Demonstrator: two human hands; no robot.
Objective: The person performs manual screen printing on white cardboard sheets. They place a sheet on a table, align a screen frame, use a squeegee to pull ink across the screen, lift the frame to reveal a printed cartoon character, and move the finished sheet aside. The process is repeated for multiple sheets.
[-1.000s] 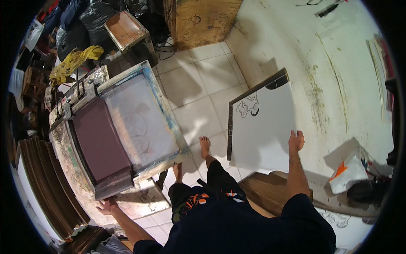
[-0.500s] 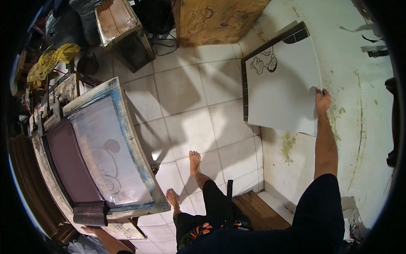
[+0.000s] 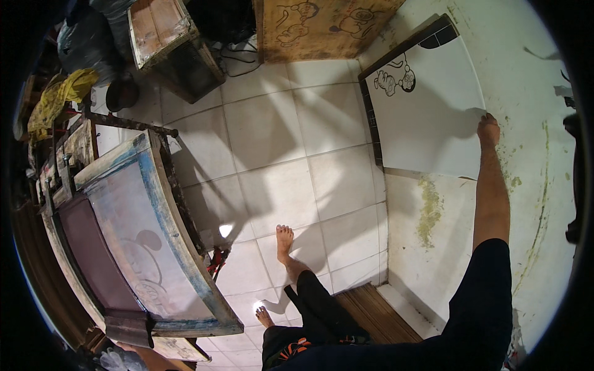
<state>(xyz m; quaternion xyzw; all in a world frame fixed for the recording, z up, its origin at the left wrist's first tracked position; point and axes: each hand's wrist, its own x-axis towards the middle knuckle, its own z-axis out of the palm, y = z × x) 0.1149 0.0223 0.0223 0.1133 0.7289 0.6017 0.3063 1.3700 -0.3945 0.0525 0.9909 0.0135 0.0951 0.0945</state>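
Observation:
My right hand (image 3: 489,131) is closed on the right edge of a large white printed sheet (image 3: 433,117), holding it out near the wall. The sheet has a black grid border along its far and left edges and a black line cartoon near its far corner. At the left is a screen-printing frame (image 3: 180,232), its wood stained blue, with a faint cartoon on the mesh and a dark purple-brown band. A dark squeegee (image 3: 129,328) lies at its near end. Beside and partly behind the squeegee is my left hand (image 3: 129,348), its fingers mostly hidden.
A wooden box (image 3: 176,55) stands at the far left of the tiled floor (image 3: 266,130). Against the far wall leans a wooden board (image 3: 322,31) with cartoon drawings. Stacked brown boards (image 3: 383,318) lie by my legs. Yellow plastic (image 3: 62,102) hangs behind the frame.
My right hand and the sheet have shifted right and slightly farther away. The printing frame sits lower and more to the left in view, and my left foot has moved back.

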